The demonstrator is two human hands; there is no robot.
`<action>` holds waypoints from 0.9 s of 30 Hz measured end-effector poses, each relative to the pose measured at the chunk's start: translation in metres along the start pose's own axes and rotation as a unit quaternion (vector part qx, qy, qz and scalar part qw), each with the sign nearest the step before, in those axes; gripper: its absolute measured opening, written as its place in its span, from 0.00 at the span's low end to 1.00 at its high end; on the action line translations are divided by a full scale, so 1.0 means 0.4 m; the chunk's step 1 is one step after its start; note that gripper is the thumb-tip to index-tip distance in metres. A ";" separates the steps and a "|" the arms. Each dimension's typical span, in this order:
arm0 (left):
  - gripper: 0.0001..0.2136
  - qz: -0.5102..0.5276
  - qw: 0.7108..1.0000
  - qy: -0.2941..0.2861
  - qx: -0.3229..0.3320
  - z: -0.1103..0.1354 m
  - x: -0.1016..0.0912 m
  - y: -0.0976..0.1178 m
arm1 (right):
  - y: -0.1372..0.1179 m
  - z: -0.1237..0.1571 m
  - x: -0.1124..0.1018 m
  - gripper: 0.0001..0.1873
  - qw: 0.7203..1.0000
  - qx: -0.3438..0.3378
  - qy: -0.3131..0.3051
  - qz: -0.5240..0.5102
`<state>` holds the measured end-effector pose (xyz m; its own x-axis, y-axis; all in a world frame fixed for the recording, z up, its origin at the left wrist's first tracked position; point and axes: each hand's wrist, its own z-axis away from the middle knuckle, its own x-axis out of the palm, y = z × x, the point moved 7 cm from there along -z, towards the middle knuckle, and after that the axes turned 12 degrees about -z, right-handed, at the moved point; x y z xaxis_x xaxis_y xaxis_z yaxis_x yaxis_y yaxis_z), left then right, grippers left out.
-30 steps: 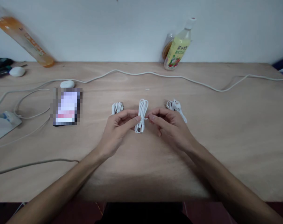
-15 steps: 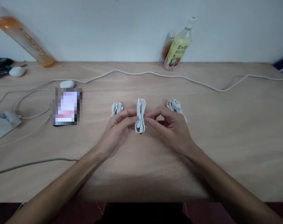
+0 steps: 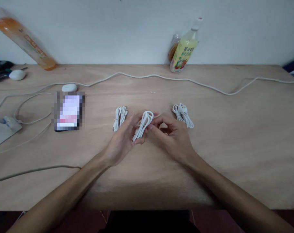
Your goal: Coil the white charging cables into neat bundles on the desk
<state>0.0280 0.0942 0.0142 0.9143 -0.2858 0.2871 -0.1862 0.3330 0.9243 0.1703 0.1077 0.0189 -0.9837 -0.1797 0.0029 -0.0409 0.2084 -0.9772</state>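
Note:
A coiled white charging cable [image 3: 144, 124] is held tilted above the middle of the table, between my two hands. My left hand [image 3: 122, 137] is closed around its lower left side, with some fingers behind the coil. My right hand [image 3: 172, 134] pinches at the coil's right side with thumb and forefinger; the exact thing between those fingertips is too small to make out. A bundled white cable [image 3: 120, 118] lies on the table just beyond my left hand. Another bundled white cable [image 3: 183, 115] lies beyond my right hand.
A phone [image 3: 69, 111] with a lit, pixelated screen and a white earbud case [image 3: 69, 87] are at left. One long white cord [image 3: 166, 76] crosses the wooden table [image 3: 234, 145]. An orange drink bottle [image 3: 27, 45] and a yellow drink bottle [image 3: 184, 50] lean against the wall.
The held cable has turned from upright to leaning, its top to the right and its lower end to the left. My left hand has rolled round it, uncovering more of the left bundle.

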 end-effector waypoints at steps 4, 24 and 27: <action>0.37 -0.051 0.998 -0.008 -0.019 0.005 -0.010 -0.022 | 0.008 -0.001 -0.011 0.05 1.000 0.006 0.024 0.005; 0.21 -0.243 0.969 0.018 0.040 0.004 -0.010 -0.017 | -0.038 -0.011 -0.049 0.04 0.993 -0.094 0.059 0.036; 0.19 -0.257 0.965 0.002 0.045 0.006 -0.006 -0.011 | -0.019 -0.019 -0.049 0.02 0.998 -0.041 0.041 -0.012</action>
<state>0.0259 0.0912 0.0099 0.8956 -0.3891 -0.2156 0.2619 0.0694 0.9626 0.1887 0.1168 0.0278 -0.9933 -0.1061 0.0468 -0.0753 0.2834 -0.9560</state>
